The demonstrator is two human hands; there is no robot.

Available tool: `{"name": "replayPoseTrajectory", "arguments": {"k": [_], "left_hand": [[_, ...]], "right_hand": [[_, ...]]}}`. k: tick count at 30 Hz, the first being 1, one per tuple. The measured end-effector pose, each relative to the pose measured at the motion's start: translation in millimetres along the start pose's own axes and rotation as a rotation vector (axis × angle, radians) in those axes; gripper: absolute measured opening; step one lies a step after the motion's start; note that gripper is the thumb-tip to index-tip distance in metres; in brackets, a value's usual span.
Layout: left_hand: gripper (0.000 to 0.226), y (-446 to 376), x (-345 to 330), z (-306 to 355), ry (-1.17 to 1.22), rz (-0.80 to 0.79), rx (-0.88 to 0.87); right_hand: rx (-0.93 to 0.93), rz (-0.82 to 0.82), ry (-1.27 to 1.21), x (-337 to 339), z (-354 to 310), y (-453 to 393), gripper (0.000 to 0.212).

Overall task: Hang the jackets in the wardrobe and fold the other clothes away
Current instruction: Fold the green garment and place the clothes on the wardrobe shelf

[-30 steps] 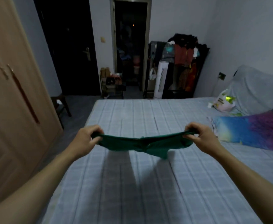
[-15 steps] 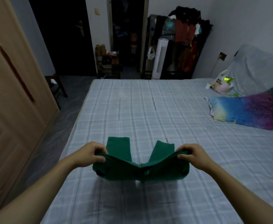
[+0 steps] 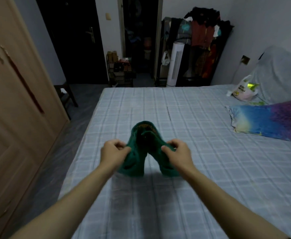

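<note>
Green cloth [image 3: 137, 157], a small garment bunched over the checked bed [image 3: 210, 152], hangs pinched between both hands: the left hand [image 3: 113, 151] grips one side, the right hand [image 3: 177, 152] the other. Farther right lies a bright pillow [image 3: 269, 123]; beyond it a plastic bag [image 3: 243, 91] holds something unclear. A rack [image 3: 198, 42] stuffed with clothes stands against the far wall.

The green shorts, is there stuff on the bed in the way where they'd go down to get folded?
No. Both the left hand and right hand grip the green shorts over bare bed. The pillow and bag lie far off to the right.
</note>
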State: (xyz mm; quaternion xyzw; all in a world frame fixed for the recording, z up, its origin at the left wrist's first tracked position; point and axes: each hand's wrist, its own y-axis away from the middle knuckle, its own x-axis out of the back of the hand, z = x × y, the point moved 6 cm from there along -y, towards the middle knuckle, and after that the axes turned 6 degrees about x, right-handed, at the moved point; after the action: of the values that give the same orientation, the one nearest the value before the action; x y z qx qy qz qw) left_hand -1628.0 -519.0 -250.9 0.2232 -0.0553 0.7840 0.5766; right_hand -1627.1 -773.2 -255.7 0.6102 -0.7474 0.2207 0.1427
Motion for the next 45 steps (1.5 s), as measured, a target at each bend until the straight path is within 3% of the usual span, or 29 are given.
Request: {"name": "replayPoseTrajectory", "arguments": {"k": [4,8,10,12,16,19,22,24,27,29,34,41,45], "left_hand": [[0.011,51,-34,2,-0.021,-0.065,-0.070],[0.006,60,-37,-22,0.098,-0.179,0.115],[0.017,67,-43,-28,0.265,-0.299,0.284],[0.026,72,-46,-31,0.364,-0.377,0.398],[0.030,78,-51,-37,0.317,-0.525,0.386],[0.023,72,-46,-36,0.176,-0.553,0.248],[0.019,43,-19,-29,-0.257,-0.256,-0.172],[0.044,30,-6,-24,-0.463,-0.179,-0.386],[0.091,22,0,-14,-0.700,-0.214,-0.562],[0.099,22,2,-2,-0.729,-0.264,-0.613],[0.065,35,9,23,-0.522,-0.455,-0.598],[0.037,56,38,54,-0.453,-0.274,-0.738],[0.024,70,62,81,-0.438,-0.265,-0.759]], "right_hand": [[0.069,-0.056,-0.161,-47,-17,57,0.009],[0.001,-0.181,-0.279,-49,-10,72,0.011],[-0.035,-0.294,-0.204,-53,-3,75,0.029],[-0.041,-0.298,-0.075,-56,3,76,0.039],[0.029,-0.189,0.058,-53,12,74,0.028],[0.088,-0.189,0.117,-50,15,70,0.018],[0.110,-0.222,0.116,-42,12,63,0.021],[0.169,-0.248,0.117,-32,1,56,0.023],[0.297,-0.311,0.109,-16,-27,48,0.029],[0.385,-0.324,0.120,-4,-50,45,0.030],[0.467,-0.229,0.110,31,-98,40,0.030],[0.450,-0.189,0.109,58,-128,58,0.025],[0.436,-0.148,0.091,76,-136,69,0.026]]}}
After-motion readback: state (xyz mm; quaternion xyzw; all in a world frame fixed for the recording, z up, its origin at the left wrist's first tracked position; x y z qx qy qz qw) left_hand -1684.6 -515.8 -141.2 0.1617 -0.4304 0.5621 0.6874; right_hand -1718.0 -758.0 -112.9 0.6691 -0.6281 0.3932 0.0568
